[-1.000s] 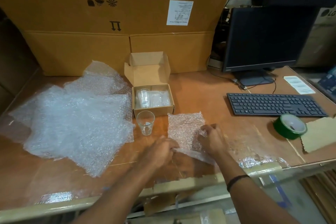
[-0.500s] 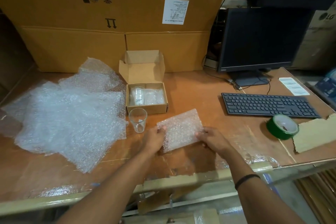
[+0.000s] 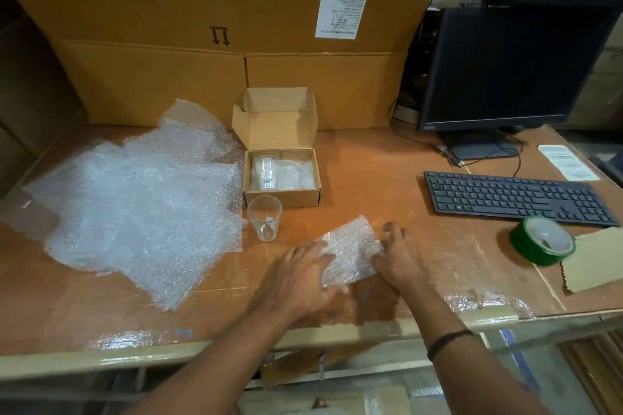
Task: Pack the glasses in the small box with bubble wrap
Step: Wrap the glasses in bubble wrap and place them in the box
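Observation:
A small open cardboard box (image 3: 282,197) stands mid-table, its lid up; inside lie a glass (image 3: 265,172) on its side and a bubble-wrapped bundle (image 3: 296,174). An empty clear glass (image 3: 264,218) stands upright just in front of the box. Near the table's front edge a small sheet of bubble wrap (image 3: 350,251) lies flat. My left hand (image 3: 296,278) presses on its left edge and my right hand (image 3: 399,256) grips its right edge.
A pile of large bubble wrap sheets (image 3: 135,205) covers the left of the table. Right: black keyboard (image 3: 515,197), monitor (image 3: 512,67), green tape roll (image 3: 541,240), cardboard scrap (image 3: 596,263). Big cartons (image 3: 236,27) wall the back.
The small sheet was lifted between both hands half a second ago; now it lies lower on the table with my hands pressing and gripping its edges. The camera view shifted slightly.

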`<state>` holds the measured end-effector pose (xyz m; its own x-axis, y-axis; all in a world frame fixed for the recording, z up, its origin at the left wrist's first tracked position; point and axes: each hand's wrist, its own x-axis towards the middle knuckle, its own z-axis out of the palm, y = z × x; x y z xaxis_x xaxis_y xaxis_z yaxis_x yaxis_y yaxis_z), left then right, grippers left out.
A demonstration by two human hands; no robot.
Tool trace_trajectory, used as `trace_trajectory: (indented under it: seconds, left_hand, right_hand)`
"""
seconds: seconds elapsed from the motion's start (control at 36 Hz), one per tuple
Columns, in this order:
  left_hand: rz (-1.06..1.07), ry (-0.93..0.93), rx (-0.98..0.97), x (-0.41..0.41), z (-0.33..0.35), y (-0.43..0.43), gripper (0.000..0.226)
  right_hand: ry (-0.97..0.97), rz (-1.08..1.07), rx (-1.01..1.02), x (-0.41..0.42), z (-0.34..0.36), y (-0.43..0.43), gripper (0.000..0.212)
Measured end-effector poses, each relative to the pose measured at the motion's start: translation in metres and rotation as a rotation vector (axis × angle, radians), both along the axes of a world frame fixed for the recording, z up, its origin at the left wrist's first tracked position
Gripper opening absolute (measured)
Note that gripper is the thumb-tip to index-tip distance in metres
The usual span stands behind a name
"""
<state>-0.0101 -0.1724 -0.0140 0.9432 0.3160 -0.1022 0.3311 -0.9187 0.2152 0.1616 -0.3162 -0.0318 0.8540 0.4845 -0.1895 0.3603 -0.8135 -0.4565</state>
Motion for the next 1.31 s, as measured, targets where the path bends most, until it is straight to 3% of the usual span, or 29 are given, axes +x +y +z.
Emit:
trace_trajectory:
  seconds: [0.08, 0.17, 0.28, 0.36, 0.5, 0.58, 0.64, 0.72, 0.83, 0.94, 1.06, 1.19, 1.31]
  left_hand:
    - [-0.075, 0.068, -0.038, 0.000, -0.012, 0.001, 0.077]
    - [-0.025, -0.061, -0.086, -0.001, -0.015, 0.005, 0.047]
    - [0.080, -0.104, -0.249, 0.004, -0.006, 0.010, 0.037]
    - [0.092, -0.085, -0.321, 0.004, -0.004, 0.013, 0.038]
    - [0.198, -0.068, -0.501, 0.001, -0.016, 0.017, 0.040]
    - [0.332, -0.210, -0.535, 0.001, -0.012, 0.012, 0.030]
    - [0.406, -0.306, -0.477, 0.000, -0.011, 0.008, 0.023]
    - [0.476, -0.296, -0.289, 0.003, -0.014, 0.009, 0.017]
    - [0.446, -0.231, -0.161, 0.015, -0.019, 0.011, 0.041]
    - [0.372, -0.170, -0.038, 0.025, -0.026, 0.014, 0.051]
    - [0.371, -0.104, -0.038, 0.024, -0.028, 0.015, 0.048]
    - [0.344, -0.073, -0.036, 0.021, -0.023, 0.013, 0.037]
    - [0.244, -0.122, -0.032, 0.017, -0.021, 0.011, 0.043]
  right_hand:
    - [-0.057, 0.123, 0.057, 0.001, -0.003, -0.003, 0.055]
    - [-0.063, 0.246, 0.105, 0.003, -0.003, -0.010, 0.036]
    - [0.069, 0.327, 0.091, 0.010, 0.004, -0.024, 0.072]
    - [0.116, 0.412, 0.029, 0.016, 0.008, -0.028, 0.082]
    - [-0.027, 0.485, -0.076, 0.018, 0.008, -0.024, 0.028]
    - [-0.033, 0.455, -0.004, 0.019, 0.007, -0.021, 0.015]
    - [-0.013, 0.438, 0.019, 0.018, 0.006, -0.017, 0.025]
    - [-0.018, 0.423, 0.025, 0.017, 0.006, -0.012, 0.031]
    - [-0.018, 0.378, -0.006, 0.021, 0.004, -0.003, 0.034]
    - [-0.046, 0.381, 0.003, 0.019, 0.008, 0.009, 0.020]
    - [-0.121, 0.457, -0.089, 0.013, 0.015, 0.022, 0.055]
    - [-0.110, 0.633, -0.235, -0.001, 0.026, 0.041, 0.055]
    - [-0.148, 0.688, -0.309, -0.005, 0.031, 0.047, 0.053]
